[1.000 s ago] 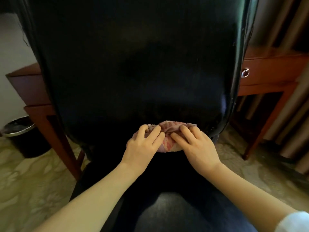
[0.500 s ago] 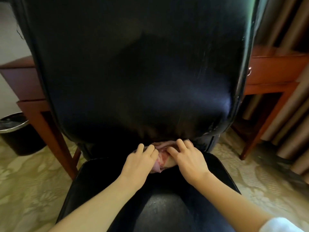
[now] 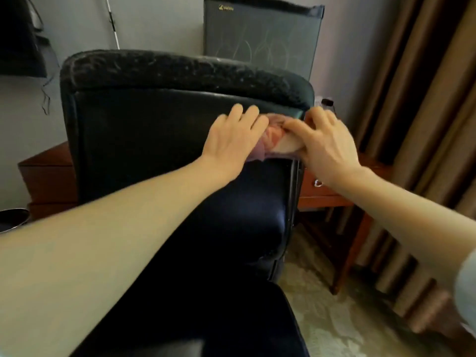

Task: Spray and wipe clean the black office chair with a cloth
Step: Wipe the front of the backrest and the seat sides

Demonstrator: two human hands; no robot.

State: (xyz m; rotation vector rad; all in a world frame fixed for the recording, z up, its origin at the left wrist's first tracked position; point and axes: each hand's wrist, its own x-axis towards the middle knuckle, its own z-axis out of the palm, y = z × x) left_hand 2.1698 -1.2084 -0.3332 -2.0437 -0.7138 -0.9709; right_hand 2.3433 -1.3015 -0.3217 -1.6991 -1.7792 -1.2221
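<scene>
The person is pressing a pink cloth [image 3: 273, 137] against the upper right corner of the black office chair [image 3: 154, 155], just under its padded top roll and close to the backrest's right edge. The left hand [image 3: 235, 143] is lying flat on the cloth's left part with its fingers [image 3: 247, 117] spread and nearly straight. The right hand [image 3: 328, 144] is covering the right part, its fingers [image 3: 304, 130] splayed and only slightly bent. Neither is visibly curling round the fabric, though motion blur is softening the detail. The cloth is looking soft and bunched, likely light and apt to fold or slip on the glossy upholstery, so broad palm pressure should be suiting it better than a pinch. The backrest is probably yielding a little under pressure. A wooden counter [image 3: 332, 194] is standing behind the chair.
</scene>
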